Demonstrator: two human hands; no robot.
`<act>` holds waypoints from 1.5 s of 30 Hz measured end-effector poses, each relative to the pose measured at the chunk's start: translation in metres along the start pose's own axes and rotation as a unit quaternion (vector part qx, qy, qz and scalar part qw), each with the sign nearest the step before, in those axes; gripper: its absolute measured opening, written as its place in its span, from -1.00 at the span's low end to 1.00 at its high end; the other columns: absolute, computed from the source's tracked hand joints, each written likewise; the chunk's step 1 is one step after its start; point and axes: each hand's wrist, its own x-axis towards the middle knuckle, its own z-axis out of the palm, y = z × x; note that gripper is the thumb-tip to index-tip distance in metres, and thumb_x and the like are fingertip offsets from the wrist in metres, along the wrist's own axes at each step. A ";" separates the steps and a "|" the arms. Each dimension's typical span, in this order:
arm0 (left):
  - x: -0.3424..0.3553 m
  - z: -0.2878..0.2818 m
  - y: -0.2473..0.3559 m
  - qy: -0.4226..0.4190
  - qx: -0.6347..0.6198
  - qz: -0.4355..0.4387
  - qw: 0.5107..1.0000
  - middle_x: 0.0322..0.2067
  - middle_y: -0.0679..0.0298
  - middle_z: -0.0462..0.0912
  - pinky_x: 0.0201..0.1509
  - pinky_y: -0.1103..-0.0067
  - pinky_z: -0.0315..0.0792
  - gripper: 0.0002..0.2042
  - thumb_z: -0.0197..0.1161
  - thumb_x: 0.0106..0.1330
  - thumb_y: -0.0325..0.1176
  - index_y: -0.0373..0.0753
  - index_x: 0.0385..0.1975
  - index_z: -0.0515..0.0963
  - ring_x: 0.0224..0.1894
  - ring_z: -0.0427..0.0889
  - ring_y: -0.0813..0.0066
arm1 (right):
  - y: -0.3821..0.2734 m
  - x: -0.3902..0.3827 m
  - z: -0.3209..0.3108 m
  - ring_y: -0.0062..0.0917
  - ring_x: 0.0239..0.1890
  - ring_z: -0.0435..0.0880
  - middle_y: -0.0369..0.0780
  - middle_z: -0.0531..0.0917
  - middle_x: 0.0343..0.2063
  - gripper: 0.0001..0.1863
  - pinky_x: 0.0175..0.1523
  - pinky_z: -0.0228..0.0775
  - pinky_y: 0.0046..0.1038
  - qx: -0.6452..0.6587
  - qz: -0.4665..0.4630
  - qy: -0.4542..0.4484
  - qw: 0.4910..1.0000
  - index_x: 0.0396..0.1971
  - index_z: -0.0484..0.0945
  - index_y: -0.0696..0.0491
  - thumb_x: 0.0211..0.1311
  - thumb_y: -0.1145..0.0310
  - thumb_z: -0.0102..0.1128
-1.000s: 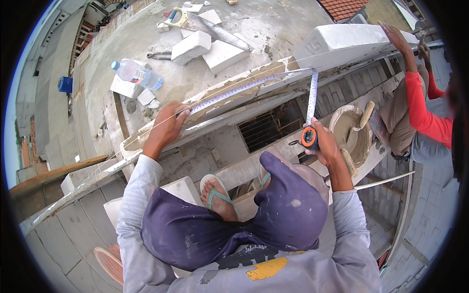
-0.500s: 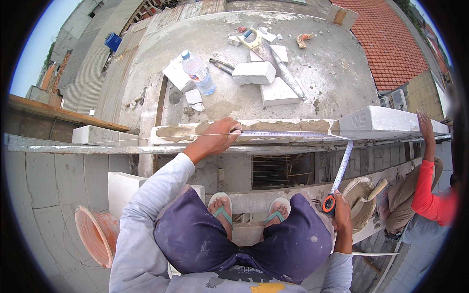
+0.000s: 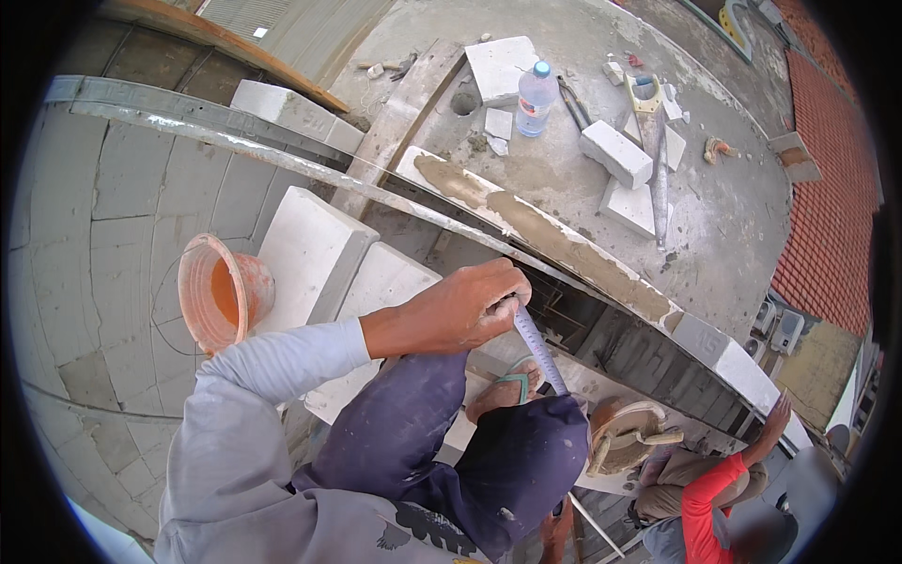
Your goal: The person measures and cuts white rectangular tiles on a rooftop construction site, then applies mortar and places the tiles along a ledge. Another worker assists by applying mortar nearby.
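Note:
My left hand point(image 3: 474, 305) is closed in a pinch on the end of a tape measure's white blade point(image 3: 538, 350). The blade slants down to the right, past my knee. My right hand point(image 3: 558, 526) shows only in part at the lower edge, mostly behind my leg; its fingers and the tape case are hidden. Beyond my left hand runs a row of white blocks point(image 3: 460, 188) with grey mortar point(image 3: 540, 226) spread on top. Large white blocks point(image 3: 315, 246) lie left of my left hand.
An orange bucket point(image 3: 202, 296) stands at left. A mortar bucket point(image 3: 601, 446) with a trowel is at right, near a red-sleeved co-worker point(image 3: 711, 498). A metal rail point(image 3: 282, 155) crosses over a gap. Beyond lie a water bottle point(image 3: 536, 101), handsaw point(image 3: 655, 160) and cut blocks point(image 3: 615, 155).
My left hand has come off the mortared row toward me, with the tape end in it. My right hand has dropped low behind my leg. The view has turned left.

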 end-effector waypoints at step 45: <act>-0.218 0.025 0.364 0.567 -0.679 -0.231 0.405 -0.01 0.13 0.70 0.29 0.32 0.58 -0.59 0.13 0.69 0.05 -0.21 0.11 0.56 0.11 0.71 0.32 | -0.585 -0.155 -0.256 -0.35 0.09 0.68 0.07 0.63 0.12 -0.01 0.18 0.56 -0.34 -0.212 -0.185 -0.472 0.835 0.63 -0.05 0.32 0.52 0.03 0.25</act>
